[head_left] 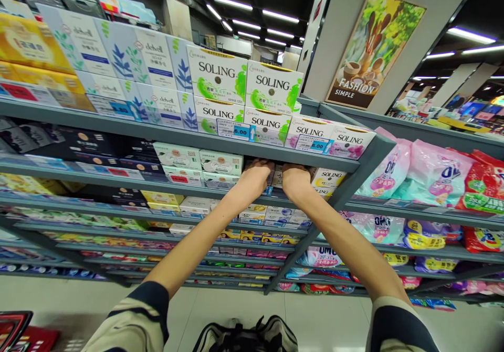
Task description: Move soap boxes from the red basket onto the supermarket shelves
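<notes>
Both my hands reach into the second shelf, just under its upper board. My left hand (256,178) is beside the pale green soap boxes (221,163), its back toward me. My right hand (295,179) is bent at the wrist, left of the white and yellow SOLING soap boxes (329,177). A soap box (277,176) shows in the narrow gap between the two hands; I cannot tell whether either hand touches it. The fingers of both hands point into the shaded shelf and are mostly hidden.
Above my hands, green-and-white SOLING boxes (217,76) stand stacked on the top shelf (181,131), with blue price tags along its edge. At right, detergent bags (439,173) fill the adjoining shelves. A red basket (23,331) is at the lower left on the tiled floor.
</notes>
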Demonstrator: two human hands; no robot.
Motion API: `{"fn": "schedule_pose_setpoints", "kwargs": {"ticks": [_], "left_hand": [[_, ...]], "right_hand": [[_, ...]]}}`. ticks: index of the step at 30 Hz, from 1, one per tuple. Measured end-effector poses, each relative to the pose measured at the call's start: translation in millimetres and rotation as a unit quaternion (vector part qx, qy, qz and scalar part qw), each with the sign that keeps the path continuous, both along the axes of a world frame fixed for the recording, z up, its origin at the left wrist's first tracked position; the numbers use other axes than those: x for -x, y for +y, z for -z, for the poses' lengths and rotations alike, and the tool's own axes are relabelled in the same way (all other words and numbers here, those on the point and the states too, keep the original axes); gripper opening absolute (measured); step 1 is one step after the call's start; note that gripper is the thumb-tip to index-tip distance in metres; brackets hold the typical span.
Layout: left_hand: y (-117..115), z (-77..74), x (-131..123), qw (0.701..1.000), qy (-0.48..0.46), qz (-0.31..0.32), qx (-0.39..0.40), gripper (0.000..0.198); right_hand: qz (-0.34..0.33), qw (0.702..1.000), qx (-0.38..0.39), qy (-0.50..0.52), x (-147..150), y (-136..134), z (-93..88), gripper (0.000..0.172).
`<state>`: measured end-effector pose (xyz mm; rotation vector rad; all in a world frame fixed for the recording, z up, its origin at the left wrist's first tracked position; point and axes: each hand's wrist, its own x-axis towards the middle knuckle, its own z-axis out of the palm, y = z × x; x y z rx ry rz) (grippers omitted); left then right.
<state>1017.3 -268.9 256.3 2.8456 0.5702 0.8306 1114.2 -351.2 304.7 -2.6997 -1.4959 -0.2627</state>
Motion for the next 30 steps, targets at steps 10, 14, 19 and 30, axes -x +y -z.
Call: {"fn": "schedule_pose_setpoints", "kwargs": {"ticks": [10,14,19,30], "left_hand": [[-30,7.0,48,0.991,-0.119,0.056,-0.034,0.032],[-44,25.4,60,0.987,-0.137,0.074,-0.046,0.028],[-50,28.4,32,0.993,-0.065,0.028,-0.090,0.043],[-36,43.6,19,0.995,-0.036,-0.030,-0.089,0.058]], "right_hand": [[-0.073,0.994,-0.006,-0.081,20,-57,3.9,0.036],[-0.116,0.983,-0.053,-0.135,9,-66,23.3,0.029],[-0.100,0.985,-0.051,-0.134,-3,-42,29.7,0.017],[-0.086,0.986,-0.065,-0.130,-10,-34,32.8,0.021]]}}
